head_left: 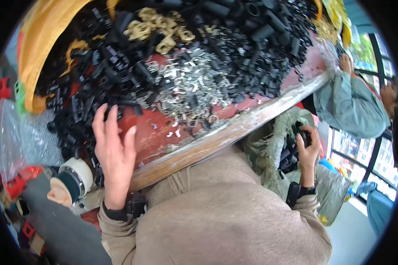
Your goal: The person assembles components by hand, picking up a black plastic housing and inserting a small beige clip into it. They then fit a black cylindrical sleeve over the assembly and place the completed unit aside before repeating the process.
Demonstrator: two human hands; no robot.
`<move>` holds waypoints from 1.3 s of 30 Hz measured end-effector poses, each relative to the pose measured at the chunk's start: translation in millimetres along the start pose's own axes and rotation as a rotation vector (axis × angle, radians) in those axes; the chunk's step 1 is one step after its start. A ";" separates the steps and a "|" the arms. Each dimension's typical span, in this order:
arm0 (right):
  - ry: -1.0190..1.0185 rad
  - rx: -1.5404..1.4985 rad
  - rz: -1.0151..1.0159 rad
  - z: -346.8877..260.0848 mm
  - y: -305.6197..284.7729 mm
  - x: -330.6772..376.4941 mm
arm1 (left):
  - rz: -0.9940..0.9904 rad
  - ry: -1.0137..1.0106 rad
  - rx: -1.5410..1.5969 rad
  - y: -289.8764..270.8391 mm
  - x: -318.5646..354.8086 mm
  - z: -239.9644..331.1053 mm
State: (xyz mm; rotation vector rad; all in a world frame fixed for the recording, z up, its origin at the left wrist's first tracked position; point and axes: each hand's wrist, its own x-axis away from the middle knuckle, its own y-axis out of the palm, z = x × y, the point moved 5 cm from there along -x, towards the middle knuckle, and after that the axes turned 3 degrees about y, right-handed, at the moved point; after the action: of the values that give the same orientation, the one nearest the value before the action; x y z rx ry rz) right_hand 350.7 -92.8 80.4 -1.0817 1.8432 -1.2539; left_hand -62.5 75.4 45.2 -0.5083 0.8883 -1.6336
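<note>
My left hand (115, 152) hovers over the red tabletop (157, 141) near its front edge, fingers spread with nothing between them. Just beyond its fingertips lies a heap of black plastic parts (106, 70). A pile of small silvery metal clips (192, 79) spreads to the right of that hand. On my right, at the mouth of a woven green sack (276, 145), my right hand (309, 150) has its fingers curled round a black plastic part (303, 135), whose exact shape is mostly hidden. More black parts (288, 157) fill the sack below it.
Brass-coloured parts (157, 26) lie at the back of the table, with black tubes (263, 33) further right. A worn wooden edge (234, 131) runs along the front. Tape rolls (74, 179) sit at the left corner. Another person's sleeve (351, 104) reaches in from the right.
</note>
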 end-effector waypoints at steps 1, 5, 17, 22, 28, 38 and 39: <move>-0.003 0.018 0.034 3.5 -2.4 2.7 | -0.013 0.025 0.024 3.0 -0.7 2.6; 0.182 -0.755 -0.014 21.6 7.4 3.8 | -0.020 -0.026 -0.007 0.5 3.5 0.7; -0.071 -0.977 -0.418 -68.7 52.8 4.3 | -0.028 -0.081 -0.021 6.8 -1.2 -0.4; -0.390 -0.956 -0.392 -87.5 51.4 0.9 | -0.021 -0.069 -0.058 7.4 -1.2 -3.4; -0.247 -1.518 -0.613 -99.6 66.3 4.6 | -0.029 -0.070 -0.088 7.7 -4.9 -3.3; -0.319 -1.673 -0.684 -101.1 59.8 4.4 | -0.030 -0.100 -0.108 10.3 -6.0 -1.8; -0.335 -1.620 -0.660 -98.3 57.6 3.7 | -0.037 -0.097 -0.120 10.5 -6.8 -1.7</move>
State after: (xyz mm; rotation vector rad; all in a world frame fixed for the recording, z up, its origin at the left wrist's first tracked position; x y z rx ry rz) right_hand 249.7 -44.8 58.3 -2.6014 2.0955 0.5557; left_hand -55.3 81.8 37.0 -0.6851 0.9133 -1.5812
